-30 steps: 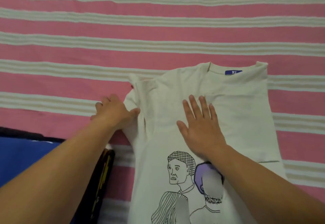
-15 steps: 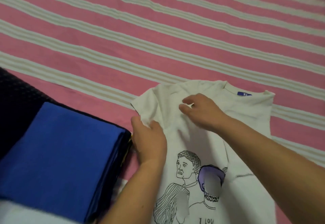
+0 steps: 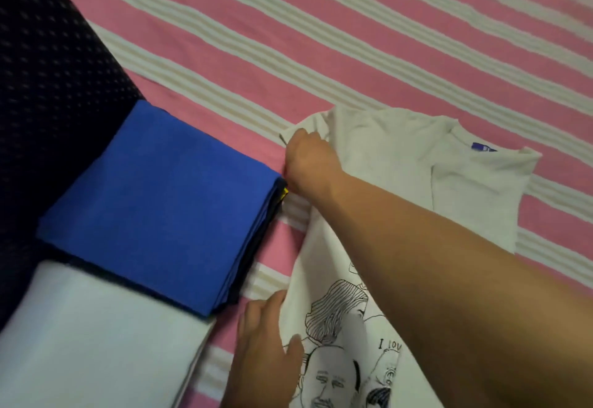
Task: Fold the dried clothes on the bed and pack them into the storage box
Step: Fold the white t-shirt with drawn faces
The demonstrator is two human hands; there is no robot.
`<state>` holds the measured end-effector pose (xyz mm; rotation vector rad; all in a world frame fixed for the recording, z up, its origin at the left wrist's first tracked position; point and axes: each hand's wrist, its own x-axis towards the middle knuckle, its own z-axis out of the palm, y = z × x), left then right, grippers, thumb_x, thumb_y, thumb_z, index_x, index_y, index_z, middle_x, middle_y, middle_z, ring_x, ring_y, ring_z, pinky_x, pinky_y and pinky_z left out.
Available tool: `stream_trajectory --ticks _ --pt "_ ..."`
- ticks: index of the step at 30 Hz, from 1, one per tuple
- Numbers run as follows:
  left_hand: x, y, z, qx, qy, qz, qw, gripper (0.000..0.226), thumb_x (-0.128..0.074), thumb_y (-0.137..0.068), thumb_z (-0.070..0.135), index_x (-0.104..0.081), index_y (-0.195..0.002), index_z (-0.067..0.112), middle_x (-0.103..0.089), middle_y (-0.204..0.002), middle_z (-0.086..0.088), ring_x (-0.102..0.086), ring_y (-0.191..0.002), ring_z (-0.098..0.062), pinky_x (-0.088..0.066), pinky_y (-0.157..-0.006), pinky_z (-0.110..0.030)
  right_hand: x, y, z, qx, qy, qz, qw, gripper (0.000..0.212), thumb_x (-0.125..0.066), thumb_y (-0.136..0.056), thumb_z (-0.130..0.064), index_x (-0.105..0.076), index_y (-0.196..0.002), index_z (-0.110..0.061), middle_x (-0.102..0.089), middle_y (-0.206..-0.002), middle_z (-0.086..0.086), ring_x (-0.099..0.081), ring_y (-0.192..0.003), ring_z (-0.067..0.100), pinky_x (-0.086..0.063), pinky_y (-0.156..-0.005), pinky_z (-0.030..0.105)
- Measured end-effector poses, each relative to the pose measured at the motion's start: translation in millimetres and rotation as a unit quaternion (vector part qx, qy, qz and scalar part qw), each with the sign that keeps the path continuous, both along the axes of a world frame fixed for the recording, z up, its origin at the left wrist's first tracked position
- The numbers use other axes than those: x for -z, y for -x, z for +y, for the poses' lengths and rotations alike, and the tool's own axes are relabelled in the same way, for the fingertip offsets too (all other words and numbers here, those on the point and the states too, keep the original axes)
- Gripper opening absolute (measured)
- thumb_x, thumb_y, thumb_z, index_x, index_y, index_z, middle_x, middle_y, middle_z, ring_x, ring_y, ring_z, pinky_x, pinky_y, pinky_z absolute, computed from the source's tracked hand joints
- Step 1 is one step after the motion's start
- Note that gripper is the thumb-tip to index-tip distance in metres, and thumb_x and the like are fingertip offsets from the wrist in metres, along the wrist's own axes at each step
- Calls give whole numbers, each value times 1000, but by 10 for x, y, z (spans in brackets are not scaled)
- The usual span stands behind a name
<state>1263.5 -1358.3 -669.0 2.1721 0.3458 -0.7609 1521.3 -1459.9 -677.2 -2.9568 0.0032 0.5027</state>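
Right hand [image 3: 308,164] pinches the white T-shirt [image 3: 385,164] at its shoulder; left hand [image 3: 266,343] grips its side edge.

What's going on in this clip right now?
A person is folding a white graphic T-shirt spread on the pink-and-cream striped bedsheet. The right hand, arm crossing over the shirt, pinches the shirt's left shoulder edge, while the left hand grips the same side edge lower down, near the printed drawings. Beside them lies a folded blue garment, resting on dark dotted fabric, with a folded white piece in front. No storage box is in view.
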Motion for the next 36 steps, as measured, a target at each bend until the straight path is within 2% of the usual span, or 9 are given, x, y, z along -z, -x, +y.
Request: stream_trajectory --ticks 4,7,10,14,21,24,28,32,36 --pt "-39 -88 86 5 29 8 1000 57 -66 -90 24 -38 -137 42 -35 -125 13 -43 -122 -10 -43 -101 -30 -534 35 -518 257 -279 18 925 16 -66 -78 -18 -62 -64 -14 -65 -70 -4 -55 -70 23 -43 -61 31" --pt "-20 -16 132 30 48 11 998 66 -67 -89 24 -34 -143 44 -31 -126 15 -40 -127 -10 -42 -103 -30 -852 528 -1339 497 -544 2 676 17 -52 -81 -9 -57 -67 -18 -59 -76 0 -59 -72 23 -48 -62 30" --pt "3 82 146 66 42 -2 997 79 -70 -85 24 -28 -150 43 -26 -119 18 -34 -127 -11 -39 -107 -33 -741 1252 -1905 578 -679 94 443 29 -47 -94 -27 -69 -92 -9 -72 -103 9 -71 -97 29 -51 -94 41" --pt "80 67 132 91 21 -3 996 87 -73 -82 18 -27 -152 43 -28 -113 17 -31 -118 -7 -38 -109 -37 -399 1516 -2094 649 -606 93 450 63 -60 -89 -64 -62 -118 -9 -74 -113 11 -69 -109 30 -50 -101 50" --pt "-5 336 176 28 -65 -26 997 51 -72 -87 13 -53 -134 15 -53 -120 2 -53 -111 -20 -47 -98 -41 -126 1545 -2038 675 -466 117 559 2 -66 -93 -11 -64 -92 -10 -68 -84 7 -65 -70 22 -59 -75 39" --pt "-95 672 269 61 -121 -15 991 41 -74 -85 15 -58 -123 12 -60 -112 -4 -57 -102 -23 -50 -88 -43 -191 1423 -2050 666 -470 69 575 28 -66 -86 -2 -65 -113 0 -73 -98 16 -73 -85 29 -59 -81 53" --pt "-199 1180 443 68 -182 -25 981 18 -68 -92 24 -60 -107 18 -62 -90 2 -64 -80 -23 -49 -70 -37 -669 1113 -1879 631 -499 -10 594 28 -53 -84 1 -61 -109 -9 -65 -84 12 -63 -68 24 -57 -61 34" --pt "-419 1584 474 3 -175 -45 984 26 -51 -103 26 -43 -80 35 -56 -61 6 -57 -52 -8 -52 -53 -37 -960 871 -1902 561 -556 -43 612 56 -46 -74 -3 -61 -126 -18 -73 -104 12 -73 -90 30 -55 -83 52" --pt "-727 1873 178 28 -203 -95 974 11 -55 -101 26 -54 -92 32 -57 -62 7 -56 -53 -18 -40 -49 -32 -1227 901 -2176 507 -544 -66 665 42 -46 -66 -4 -60 -105 -12 -55 -84 10 -61 -74 27 -55 -77 47"
